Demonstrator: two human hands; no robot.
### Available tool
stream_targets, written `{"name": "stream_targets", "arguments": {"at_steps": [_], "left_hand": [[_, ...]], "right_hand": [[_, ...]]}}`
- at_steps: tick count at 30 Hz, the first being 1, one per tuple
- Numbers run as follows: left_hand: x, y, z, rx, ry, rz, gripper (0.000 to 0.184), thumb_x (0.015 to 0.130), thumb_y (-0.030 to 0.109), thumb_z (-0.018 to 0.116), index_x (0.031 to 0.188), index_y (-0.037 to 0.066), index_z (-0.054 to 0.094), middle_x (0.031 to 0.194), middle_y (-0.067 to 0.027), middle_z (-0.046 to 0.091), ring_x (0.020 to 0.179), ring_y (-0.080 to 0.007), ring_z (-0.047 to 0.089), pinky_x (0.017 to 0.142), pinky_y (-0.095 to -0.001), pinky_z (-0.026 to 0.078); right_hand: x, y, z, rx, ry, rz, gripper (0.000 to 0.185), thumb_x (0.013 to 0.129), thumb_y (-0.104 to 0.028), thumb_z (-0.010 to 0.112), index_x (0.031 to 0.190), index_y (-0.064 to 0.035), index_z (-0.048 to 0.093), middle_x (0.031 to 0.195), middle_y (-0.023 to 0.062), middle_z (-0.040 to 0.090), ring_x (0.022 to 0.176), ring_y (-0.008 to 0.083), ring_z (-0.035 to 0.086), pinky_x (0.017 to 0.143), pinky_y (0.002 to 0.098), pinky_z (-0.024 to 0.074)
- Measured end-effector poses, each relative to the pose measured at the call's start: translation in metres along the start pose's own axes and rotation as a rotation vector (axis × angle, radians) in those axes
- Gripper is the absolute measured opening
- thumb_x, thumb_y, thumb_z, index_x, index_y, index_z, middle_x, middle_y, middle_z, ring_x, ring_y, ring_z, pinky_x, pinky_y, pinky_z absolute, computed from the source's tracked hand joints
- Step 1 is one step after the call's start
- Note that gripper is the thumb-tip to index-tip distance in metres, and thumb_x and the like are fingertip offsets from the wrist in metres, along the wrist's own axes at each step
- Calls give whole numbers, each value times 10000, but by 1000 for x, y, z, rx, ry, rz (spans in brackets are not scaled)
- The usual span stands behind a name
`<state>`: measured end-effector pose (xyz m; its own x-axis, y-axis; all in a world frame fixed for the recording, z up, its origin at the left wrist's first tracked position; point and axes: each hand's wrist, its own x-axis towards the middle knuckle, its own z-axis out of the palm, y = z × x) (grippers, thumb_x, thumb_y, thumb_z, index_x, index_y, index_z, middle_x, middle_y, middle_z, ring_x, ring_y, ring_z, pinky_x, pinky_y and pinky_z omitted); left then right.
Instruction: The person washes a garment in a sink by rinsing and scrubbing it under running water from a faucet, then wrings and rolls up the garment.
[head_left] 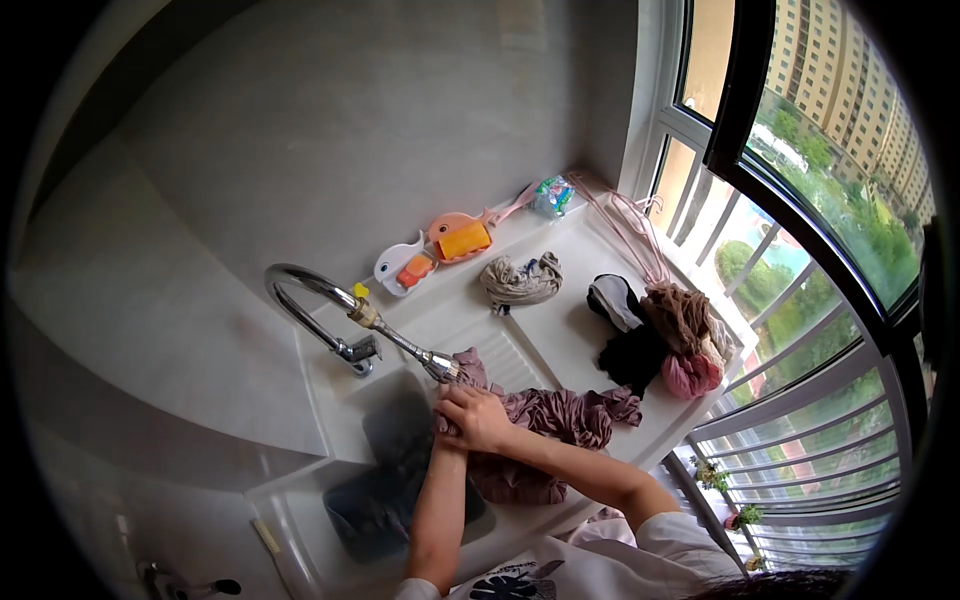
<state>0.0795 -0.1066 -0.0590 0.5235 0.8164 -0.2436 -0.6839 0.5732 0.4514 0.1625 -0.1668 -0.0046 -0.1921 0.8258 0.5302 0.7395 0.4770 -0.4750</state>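
Note:
Both my hands are together just below the faucet's spray head. My right hand lies over my left hand, which it partly covers. Mauve wrinkled cloth comes out around them, a bunched end rising beside the spray head. The rest of that cloth spreads right across the ribbed washboard area and hangs down toward the basin's front. My fingers are wrapped round the cloth, though the left fingers are mostly hidden. Below my wrists, the sink basin holds dark water or dark cloth; I cannot tell which.
Behind the washboard lie a twisted grey cloth, a white fish-shaped soap dish and an orange one. Black clothing and a brown and pink pile sit right. Pink hangers lean near the window.

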Motion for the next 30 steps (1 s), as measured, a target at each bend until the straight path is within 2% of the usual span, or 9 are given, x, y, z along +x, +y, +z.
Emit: {"name": "stream_targets", "arguments": {"at_steps": [4,7,13,18,22,24,25,29,30], "left_hand": [[1,-6,5,20,81,-16,540,966,445,457,1363,79,438,1336,-74,512,1182,-206,487,949,-346,446],[-16,-14,23,33,115,35,501,985,409,447,1366,84,434,1339,-66,509,1187,-195,478,938,-333,450],[-11,-5,-2,21,113,-29,407,968,345,472,1284,90,501,1254,-61,565,1094,-204,562,917,-352,488],[-12,-9,-11,86,245,-43,344,939,289,507,1210,81,552,1176,-63,614,1044,-216,617,915,-369,507],[-30,20,8,89,177,57,344,849,215,557,1150,53,598,1115,-87,654,1057,-252,621,960,-413,483],[-20,29,-20,81,105,68,297,808,184,529,1048,40,626,1114,-99,647,1078,-275,598,993,-426,450],[-22,32,-24,84,105,64,297,808,184,529,1048,40,626,1114,-99,647,1078,-275,598,993,-426,450],[-42,34,-8,69,78,160,176,777,167,462,776,34,576,1001,-86,609,1041,-273,556,995,-448,416],[-39,32,-13,23,84,166,177,774,167,459,787,35,576,973,-84,607,1029,-259,557,987,-426,423]], "right_hand": [[19,25,-5,-31,-6,227,424,606,-283,779,944,-86,616,1027,82,572,953,291,565,778,404,508],[37,36,-9,-109,306,353,395,611,-311,767,904,-81,633,1049,71,576,989,295,513,797,432,476],[-1,-14,4,-84,-129,-82,417,616,-399,764,870,-102,618,950,58,573,974,263,539,830,426,435],[34,52,-15,-80,186,304,306,693,-266,721,848,-45,575,881,135,559,896,352,555,750,444,485],[3,73,-32,378,-41,407,462,730,-276,708,1117,-45,606,1149,188,598,1017,379,579,846,427,478],[-13,79,-37,365,-722,351,490,753,-243,678,1196,-53,585,1219,232,573,1045,397,574,890,424,468],[-13,81,-45,367,-719,354,490,753,-243,678,1196,-53,585,1219,232,573,1045,397,574,890,424,468],[-15,123,-38,622,198,562,335,794,-59,541,1121,-32,613,1156,210,612,1083,319,584,918,351,439],[-8,130,-38,1054,322,885,302,784,-5,501,1061,-41,616,1181,164,590,1141,278,530,955,295,390]]}}
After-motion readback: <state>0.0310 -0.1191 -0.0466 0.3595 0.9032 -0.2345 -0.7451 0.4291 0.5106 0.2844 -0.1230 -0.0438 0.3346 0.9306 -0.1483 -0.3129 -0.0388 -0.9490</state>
